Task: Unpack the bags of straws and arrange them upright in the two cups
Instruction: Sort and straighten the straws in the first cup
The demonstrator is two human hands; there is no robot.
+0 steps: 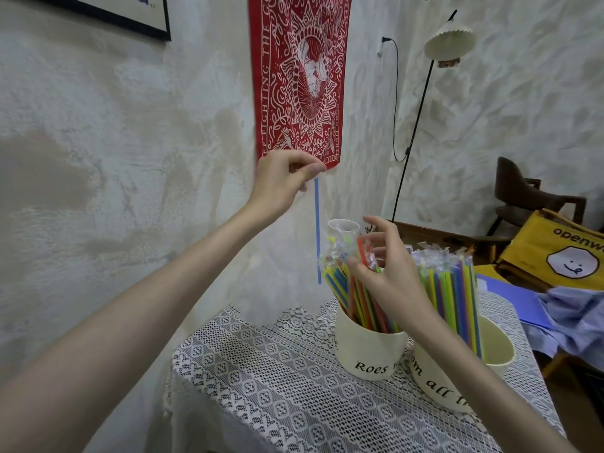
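A red patterned cloth (299, 76) hangs on the rough white wall behind the desk (277, 387), which wears a white lace cover; a floor lamp (449, 40), a dark chair (529, 197) and a yellow bag (555, 253) stand off to the right. The left hand (284, 178) is raised in front of the cloth's lower edge and pinches the top of a blue straw (316, 230), which hangs straight down, just left of the near cup (369, 351) and above its rim level. The right hand (385, 269) pinches a wrapped orange straw (362, 253) among the coloured straws standing in that cup. The second cup (457, 380), touching it on the right, holds a bundle of wrapped straws (451, 295) upright.
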